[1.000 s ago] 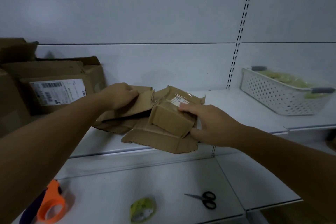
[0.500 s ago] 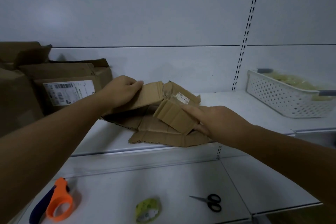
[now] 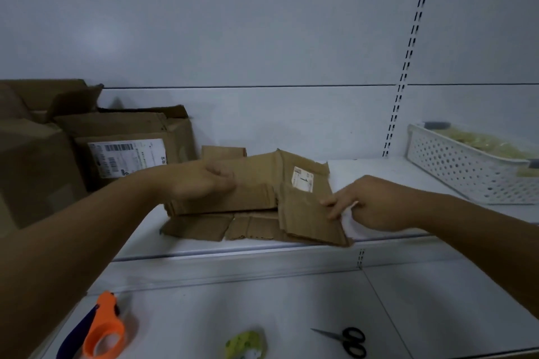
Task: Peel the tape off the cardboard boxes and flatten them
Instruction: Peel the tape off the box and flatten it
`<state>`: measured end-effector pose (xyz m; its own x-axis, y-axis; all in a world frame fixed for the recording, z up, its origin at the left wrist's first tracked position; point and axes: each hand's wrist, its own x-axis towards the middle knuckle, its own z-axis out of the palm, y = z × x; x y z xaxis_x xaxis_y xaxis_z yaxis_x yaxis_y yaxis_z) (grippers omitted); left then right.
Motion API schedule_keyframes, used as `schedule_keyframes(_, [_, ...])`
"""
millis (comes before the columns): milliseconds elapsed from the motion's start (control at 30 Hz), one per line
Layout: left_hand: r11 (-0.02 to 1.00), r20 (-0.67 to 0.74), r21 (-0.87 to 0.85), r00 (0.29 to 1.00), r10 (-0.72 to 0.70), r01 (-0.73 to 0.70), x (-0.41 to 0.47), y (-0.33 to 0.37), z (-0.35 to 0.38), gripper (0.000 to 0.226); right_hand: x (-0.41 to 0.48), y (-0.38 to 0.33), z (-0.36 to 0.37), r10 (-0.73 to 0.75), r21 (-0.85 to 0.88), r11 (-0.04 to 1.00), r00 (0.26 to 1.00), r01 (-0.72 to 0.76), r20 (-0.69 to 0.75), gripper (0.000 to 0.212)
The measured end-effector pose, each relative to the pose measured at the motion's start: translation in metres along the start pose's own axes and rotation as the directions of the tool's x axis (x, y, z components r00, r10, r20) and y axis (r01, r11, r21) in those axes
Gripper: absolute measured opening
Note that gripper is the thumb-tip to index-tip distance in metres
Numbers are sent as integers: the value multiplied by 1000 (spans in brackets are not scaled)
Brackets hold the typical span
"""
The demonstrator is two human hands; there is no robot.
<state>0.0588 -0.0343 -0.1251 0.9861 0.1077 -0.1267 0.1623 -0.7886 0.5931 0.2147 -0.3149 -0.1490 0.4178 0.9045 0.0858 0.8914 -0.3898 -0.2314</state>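
Observation:
A brown cardboard box [image 3: 256, 192], opened out and nearly flat, lies in layers on the upper white shelf [image 3: 379, 172]. A small white label [image 3: 302, 179] shows on its right panel. My left hand [image 3: 201, 181] grips the left end of the top panel, thumb on top. The fingertips of my right hand [image 3: 370, 204] touch the right edge of the front flap [image 3: 309, 216], which hangs slightly over the shelf's front edge. Both hands are a little blurred.
Several unflattened cardboard boxes [image 3: 125, 140], one with a shipping label, stand at the left of the shelf. At the right is a white perforated basket [image 3: 460, 172] of yellowish stuff. On the lower shelf lie an orange tape dispenser [image 3: 103, 332], a yellow-green wad [image 3: 245, 344] and black scissors [image 3: 347, 341].
The raised, folded part of the box has been pushed down and spread flat. My right hand slid from on top of it to its right edge; my left hand stayed on the left panel.

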Motion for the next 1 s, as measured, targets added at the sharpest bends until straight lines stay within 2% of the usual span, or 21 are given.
schedule_keyframes(67, [998, 181, 61, 983, -4, -7, -6, 11, 4, 24, 11, -6, -3, 107, 69, 993, 989, -100, -103, 32])
schedule_keyframes(100, [993, 193, 118, 981, 4, -28, -7, 17, 11, 17, 18, -9, -1, 133, 62, 990, 973, -124, -188, 28])
schedule_keyframes(167, [969, 74, 226, 994, 86, -101, -5, 21, 32, 16, 36, -14, 10, 183, 64, 983, 954, -173, -238, 39])
schedule_keyframes(267, [946, -81, 300, 984, 157, -126, -3, 17, 54, 23, 62, -13, 28, 264, 99, 963, 949, -250, -172, 64])
schedule_keyframes(333, [966, -80, 242, 990, 113, -91, -6, 5, 54, 36, 76, -8, 35, 311, 107, 948, 940, -298, -137, 73])
schedule_keyframes(400, [985, -40, 165, 997, 60, -53, -11, -9, 48, 52, 84, -3, 39, 308, 139, 948, 936, -287, -168, 81])
schedule_keyframes(467, [990, -66, 131, 995, 70, -61, -10, -19, 43, 52, 86, 2, 41, 277, 101, 960, 930, -260, -242, 89])
schedule_keyframes(500, [991, -111, 106, 989, 93, -82, -7, -22, 42, 44, 86, 3, 42, 263, 70, 965, 928, -253, -263, 91])
schedule_keyframes(600, [985, -354, 82, 919, 172, -153, 10, -27, 40, 5, 87, 1, 48, 209, -2, 975, 912, -224, -352, 77])
schedule_keyframes(667, [975, -463, 149, 859, 217, -165, 20, -32, 44, 2, 86, -3, 53, 130, -133, 970, 894, -204, -428, 62])
schedule_keyframes(733, [950, -475, 293, 846, 243, -108, 30, -43, 52, 20, 83, -5, 57, 88, -215, 956, 891, -202, -445, 54])
schedule_keyframes(833, [926, -434, 368, 896, 94, 81, 38, -53, 55, 48, 82, -9, 62, 91, -276, 933, 893, -231, -441, 49])
schedule_keyframes(1000, [931, -375, 351, 926, 42, 100, 43, -54, 56, 54, 83, -14, 62, 111, -366, 889, 906, -274, -409, 46])
